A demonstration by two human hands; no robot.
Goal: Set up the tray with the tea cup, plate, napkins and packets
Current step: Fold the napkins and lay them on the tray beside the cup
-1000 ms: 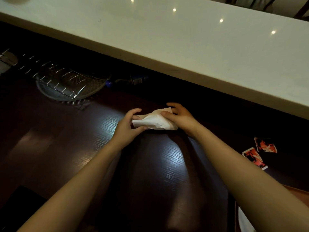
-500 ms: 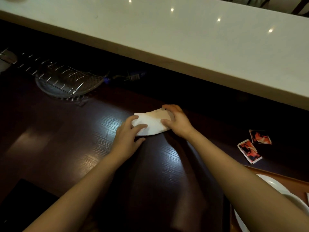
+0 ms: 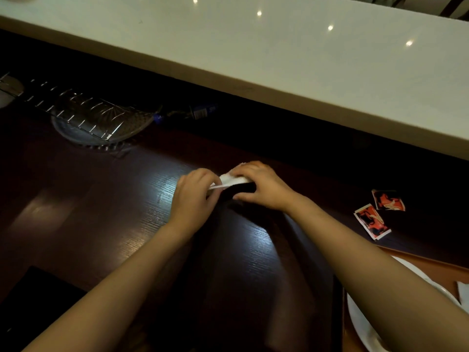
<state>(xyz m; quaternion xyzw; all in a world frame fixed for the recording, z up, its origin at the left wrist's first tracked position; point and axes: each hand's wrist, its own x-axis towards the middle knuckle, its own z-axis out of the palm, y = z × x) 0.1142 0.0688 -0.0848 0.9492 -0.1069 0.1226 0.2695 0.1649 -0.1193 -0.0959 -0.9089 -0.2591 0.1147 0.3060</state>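
Note:
A white napkin [image 3: 229, 181] is pinched between both hands just above the dark wooden counter, folded small so only a narrow strip shows. My left hand [image 3: 194, 196] grips its left end and my right hand [image 3: 261, 185] covers its right part. Two red and black packets [image 3: 371, 221] [image 3: 387, 201] lie on the counter to the right. At the bottom right, an orange-brown tray [image 3: 436, 265] holds a white plate [image 3: 360, 318], partly hidden by my right forearm. No tea cup is in view.
A glass dish with a wire rack [image 3: 94, 118] on it stands at the far left. A white raised countertop [image 3: 279, 54] runs across the back. A blue-labelled item [image 3: 200, 111] lies in the shadow beneath its edge. A dark flat object [image 3: 38, 295] sits at the bottom left.
The napkin has been folded smaller and both hands have closed in over it. The view has shifted, so the tray and plate now show at the bottom right.

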